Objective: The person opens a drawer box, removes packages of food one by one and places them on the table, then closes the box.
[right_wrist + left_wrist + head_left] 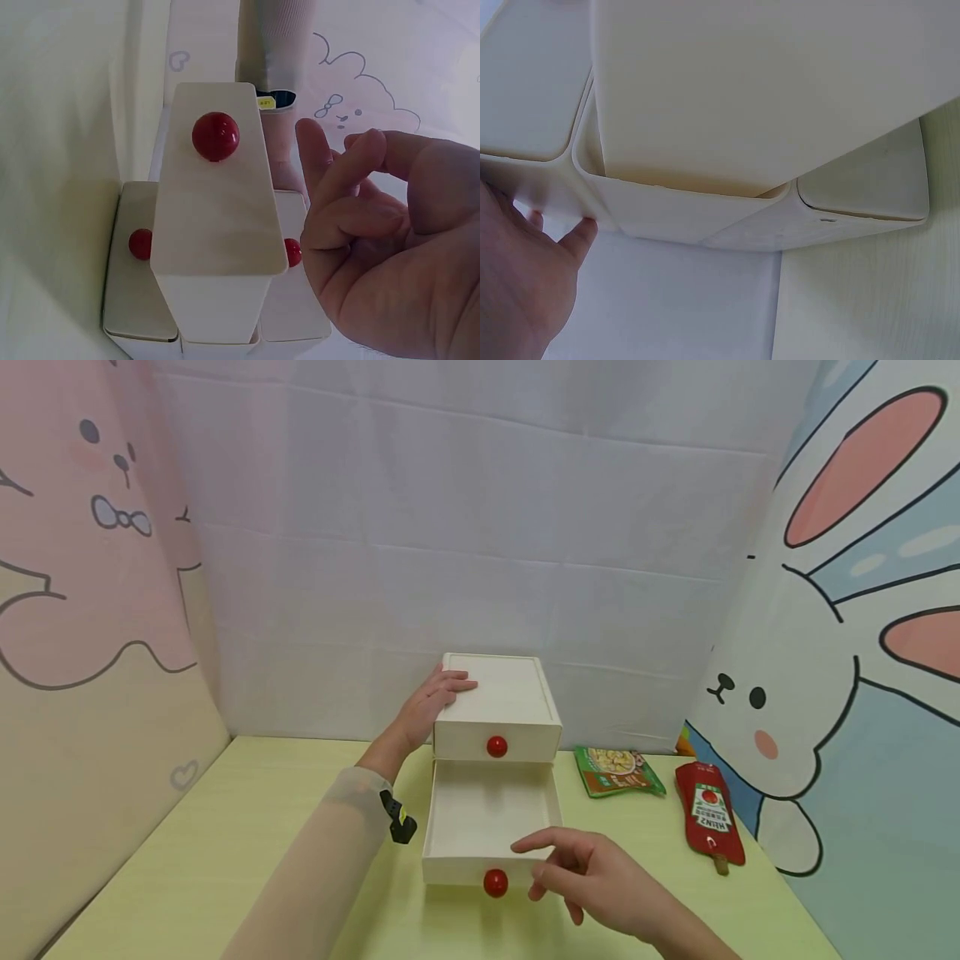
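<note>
A small white drawer cabinet [495, 689] with red knobs stands on the table. Its middle drawer [491, 810] is pulled far out and looks bare inside; the round red knob [216, 136] sits on its front. My left hand [423, 710] rests on the cabinet's top at the left edge, fingers laid over it; the left wrist view shows that hand [532, 277] against the cabinet's side. Near the drawer's front right corner, my right hand [592, 877] hovers with the index finger stretched and the others loosely bent. It holds nothing and stands apart from the knob.
Right of the cabinet lies a green food packet [618, 771]. Farther right is a red Heinz ketchup pouch [708, 814], its cap toward me. A white cloth [465, 527] hangs behind, with printed cartoon panels [795, 727] at both sides of the pale table [300, 810].
</note>
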